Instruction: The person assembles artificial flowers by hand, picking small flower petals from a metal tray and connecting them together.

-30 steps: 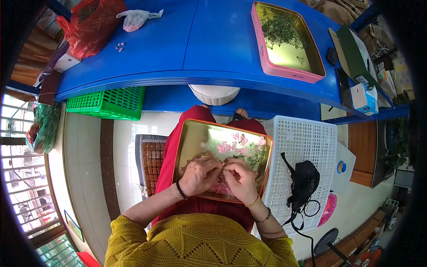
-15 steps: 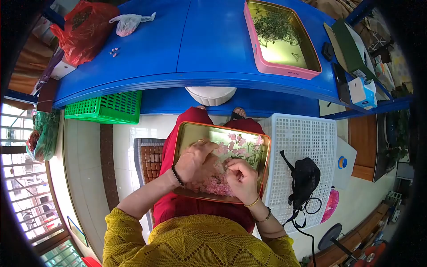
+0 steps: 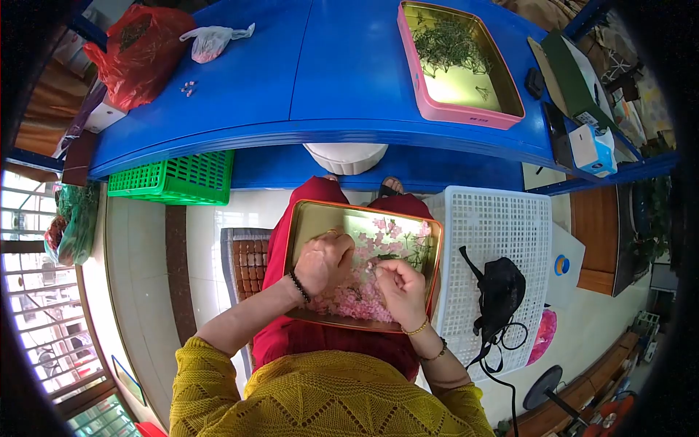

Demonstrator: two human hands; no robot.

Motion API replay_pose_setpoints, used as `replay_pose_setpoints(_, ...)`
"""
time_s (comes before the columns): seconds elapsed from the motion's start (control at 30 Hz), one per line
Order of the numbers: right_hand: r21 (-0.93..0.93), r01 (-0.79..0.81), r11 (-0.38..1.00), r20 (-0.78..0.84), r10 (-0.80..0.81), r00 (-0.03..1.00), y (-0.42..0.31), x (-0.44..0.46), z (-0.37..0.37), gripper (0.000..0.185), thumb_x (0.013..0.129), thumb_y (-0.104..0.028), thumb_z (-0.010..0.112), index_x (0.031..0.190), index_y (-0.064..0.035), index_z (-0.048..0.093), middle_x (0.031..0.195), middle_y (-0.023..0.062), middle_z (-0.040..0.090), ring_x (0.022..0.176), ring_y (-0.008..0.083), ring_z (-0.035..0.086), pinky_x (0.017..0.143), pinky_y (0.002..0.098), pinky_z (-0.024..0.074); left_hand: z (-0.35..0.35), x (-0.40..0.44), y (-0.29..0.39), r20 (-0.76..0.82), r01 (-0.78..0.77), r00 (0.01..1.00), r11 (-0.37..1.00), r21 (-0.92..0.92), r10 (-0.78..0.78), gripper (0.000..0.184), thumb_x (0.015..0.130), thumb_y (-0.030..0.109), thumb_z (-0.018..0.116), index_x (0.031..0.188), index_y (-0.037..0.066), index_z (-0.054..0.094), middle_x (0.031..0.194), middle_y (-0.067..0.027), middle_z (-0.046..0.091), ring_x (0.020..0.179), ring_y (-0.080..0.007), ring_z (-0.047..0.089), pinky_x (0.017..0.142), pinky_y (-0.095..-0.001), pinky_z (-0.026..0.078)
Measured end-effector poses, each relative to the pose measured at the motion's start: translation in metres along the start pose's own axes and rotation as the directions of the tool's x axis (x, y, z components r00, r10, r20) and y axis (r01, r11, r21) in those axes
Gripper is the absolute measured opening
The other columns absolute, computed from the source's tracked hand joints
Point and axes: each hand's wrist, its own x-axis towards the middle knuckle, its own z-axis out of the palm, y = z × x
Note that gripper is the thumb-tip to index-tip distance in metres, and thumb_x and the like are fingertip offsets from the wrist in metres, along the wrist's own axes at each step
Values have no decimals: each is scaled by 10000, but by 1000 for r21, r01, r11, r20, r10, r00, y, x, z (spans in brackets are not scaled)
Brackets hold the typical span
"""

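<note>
On my lap rests a shallow gold-lined tin tray [image 3: 309, 216] with an orange-red rim. Loose pink flowers [image 3: 357, 302] are heaped along its near side, and more lie toward its far right. Thin green stems [image 3: 415, 255] lie inside at the right. My left hand [image 3: 324, 262] is over the tray's left half, fingers curled closed; whatever they may hold is hidden. My right hand [image 3: 402, 291], over the right half, pinches a small pale flower [image 3: 370, 267] between thumb and forefinger.
A pink tin [image 3: 473, 115] of green stems stands on the blue table [image 3: 342, 65]. A red plastic bag [image 3: 138, 58] and a small white bag [image 3: 211, 44] are at its left. A white crate [image 3: 459, 291] holding a black bag [image 3: 502, 288] is at my right; a green crate [image 3: 196, 178] sits below the table.
My left hand, blurred before, has drawn slightly toward me, uncovering pink flowers between the hands. My right hand has shifted a little to the right and is still pinched.
</note>
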Motion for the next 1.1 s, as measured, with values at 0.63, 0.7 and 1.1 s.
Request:
replay_pose_setpoints(0.63,-74,173,982,-60,-177,982,11,1,3,73,774,43,629,793,9,566,952,78,638,628,45,528,523,191,421,10,7,8,-31,-165,985,982,97,169,69,749,87,626,787,40,593,765,-165,613,673,-331,628,621,-415,517)
replay_pose_setpoints(0.7,-125,199,972,-69,-209,976,8,1,2,78,768,45,631,785,11,563,946,83,640,627,47,531,517,193,422,9,8,11,-66,-110,992,991,-73,105,49,751,62,624,767,25,598,725,-158,612,644,-301,624,599,-396,508)
replay_pose_setpoints(1.1,-308,351,884,-11,-372,928,6,3,0,87,734,25,635,763,-16,565,942,112,644,689,140,602,545,242,472,2,-7,17,258,344,939,670,-658,-228,57,822,24,628,851,-22,645,719,-44,627,621,-43,549,528,-243,442)
